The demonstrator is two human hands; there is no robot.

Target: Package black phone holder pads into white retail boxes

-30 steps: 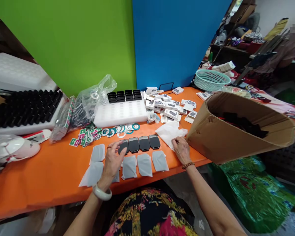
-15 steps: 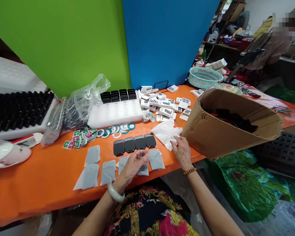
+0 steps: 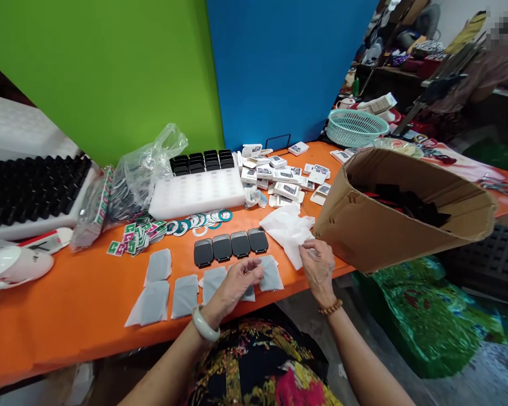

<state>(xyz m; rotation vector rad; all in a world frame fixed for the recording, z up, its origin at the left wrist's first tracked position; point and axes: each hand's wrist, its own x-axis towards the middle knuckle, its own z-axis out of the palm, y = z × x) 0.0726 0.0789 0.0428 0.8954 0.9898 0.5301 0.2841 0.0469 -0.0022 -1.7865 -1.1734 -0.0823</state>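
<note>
My right hand (image 3: 318, 266) has thumb and fingertips pinched at the near right edge of a loose pile of thin white sheets (image 3: 284, 226). To its left my left hand (image 3: 239, 280) hovers over a row of grey flat pieces in translucent white wrapping (image 3: 185, 295). Its fingers are loosely curled, thumb a little apart from them, and I see nothing between them. Beneath it some wrapped pieces are partly hidden; another wrapped piece (image 3: 271, 274) lies just right of its fingertips. Behind the hands stand several black rounded-square cases (image 3: 231, 247) side by side.
A tall cardboard box (image 3: 364, 234) with dark items stands close to my right hand. Farther back are small white boxes (image 3: 286, 190), a white foam tray (image 3: 197, 195), round stickers (image 3: 200, 221), printed cards (image 3: 139, 237) and a teal basket (image 3: 351, 128). Black pieces (image 3: 29, 189) fill the far left.
My left hand has moved right, toward the rightmost wrapped piece. My right hand has shifted slightly right and nearer me, along the edge of the white sheets.
</note>
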